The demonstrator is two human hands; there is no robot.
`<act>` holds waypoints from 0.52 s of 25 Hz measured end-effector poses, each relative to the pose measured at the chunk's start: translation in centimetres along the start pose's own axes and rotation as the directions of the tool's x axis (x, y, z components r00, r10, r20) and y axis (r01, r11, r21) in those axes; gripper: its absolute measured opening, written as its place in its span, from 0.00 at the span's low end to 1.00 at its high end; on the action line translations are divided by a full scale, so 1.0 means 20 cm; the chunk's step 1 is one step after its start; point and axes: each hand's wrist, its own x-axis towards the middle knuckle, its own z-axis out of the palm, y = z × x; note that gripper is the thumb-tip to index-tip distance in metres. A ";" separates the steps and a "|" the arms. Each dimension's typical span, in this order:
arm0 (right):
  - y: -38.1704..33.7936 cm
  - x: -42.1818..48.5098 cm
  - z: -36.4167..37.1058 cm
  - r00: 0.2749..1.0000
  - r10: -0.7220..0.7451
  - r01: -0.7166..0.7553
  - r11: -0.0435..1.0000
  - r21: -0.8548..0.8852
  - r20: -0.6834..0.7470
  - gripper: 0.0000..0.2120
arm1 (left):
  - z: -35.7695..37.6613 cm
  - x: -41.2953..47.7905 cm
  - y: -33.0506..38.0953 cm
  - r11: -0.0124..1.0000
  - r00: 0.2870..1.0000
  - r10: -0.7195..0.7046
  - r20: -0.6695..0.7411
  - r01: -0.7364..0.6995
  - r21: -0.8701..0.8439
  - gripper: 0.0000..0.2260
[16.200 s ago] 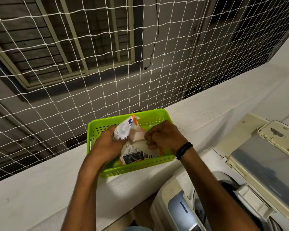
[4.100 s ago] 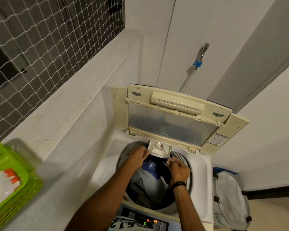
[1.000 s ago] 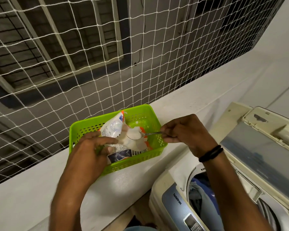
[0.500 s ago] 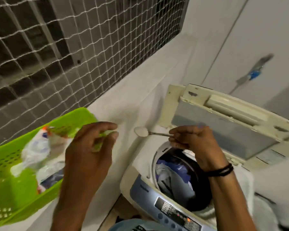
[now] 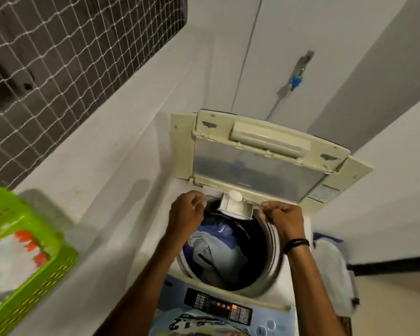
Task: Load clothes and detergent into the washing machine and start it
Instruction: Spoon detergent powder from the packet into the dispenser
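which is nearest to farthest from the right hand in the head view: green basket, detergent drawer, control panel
1. detergent drawer, just left of the right hand
2. control panel, at the front
3. green basket, far left

To my left a white cord net point(image 5: 66, 49) stretches across a dark opening, and beneath it a broad white-painted ledge point(image 5: 102, 151) runs back to the corner. The far wall point(image 5: 223, 57) is pale and plain, split by one thin upright seam, with a metal tap point(image 5: 298, 73) carrying a blue fitting fixed to it and a grey slanted band point(image 5: 374, 76) beside that. Low on the right a dark skirting strip point(image 5: 395, 265) runs along the white wall above a beige floor point(image 5: 398, 304), all in dim, even light.
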 end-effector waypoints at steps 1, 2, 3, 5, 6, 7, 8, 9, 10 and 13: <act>0.05 0.05 0.00 1.000 -0.003 0.001 0.998 -0.065 -0.024 0.07 | 0.10 0.06 -0.03 0.999 0.998 -0.039 0.043 0.038 0.019 0.10; 0.09 0.08 0.02 0.998 0.004 -0.011 0.994 -0.113 -0.062 0.07 | 0.18 0.10 -0.05 0.997 0.994 -0.070 0.086 0.068 0.032 0.11; 0.13 0.11 0.03 0.995 0.020 -0.036 0.988 -0.149 -0.102 0.06 | 0.27 0.13 -0.07 0.995 0.987 -0.096 0.130 0.091 0.042 0.14; 0.19 0.15 0.07 0.988 0.028 -0.060 0.977 -0.203 -0.154 0.04 | 0.42 0.19 -0.12 0.990 0.967 -0.125 0.221 0.107 0.091 0.18; 0.22 0.16 0.10 0.987 0.014 -0.054 0.970 -0.238 -0.163 0.04 | 0.49 0.21 -0.15 0.986 0.956 -0.131 0.263 0.097 0.138 0.21; 0.24 0.16 0.14 0.986 -0.027 -0.022 0.958 -0.287 -0.165 0.06 | 0.55 0.24 -0.19 0.979 0.943 -0.137 0.304 0.082 0.188 0.23; 0.27 0.17 0.17 0.985 -0.084 0.026 0.937 -0.347 -0.153 0.08 | 0.60 0.25 -0.22 0.971 0.929 -0.147 0.339 0.071 0.228 0.26; 0.30 0.16 0.20 0.983 -0.140 0.078 0.908 -0.411 -0.121 0.11 | 0.64 0.27 -0.25 0.964 0.919 -0.157 0.363 0.063 0.258 0.27; 0.34 0.15 0.24 0.982 -0.176 0.122 0.874 -0.470 -0.071 0.14 | 0.66 0.28 -0.26 0.959 0.913 -0.158 0.376 0.051 0.278 0.28; 0.43 0.11 0.28 0.964 -0.267 0.226 0.799 -0.556 0.008 0.20 | 0.68 0.29 -0.26 0.954 0.900 -0.157 0.407 0.031 0.299 0.29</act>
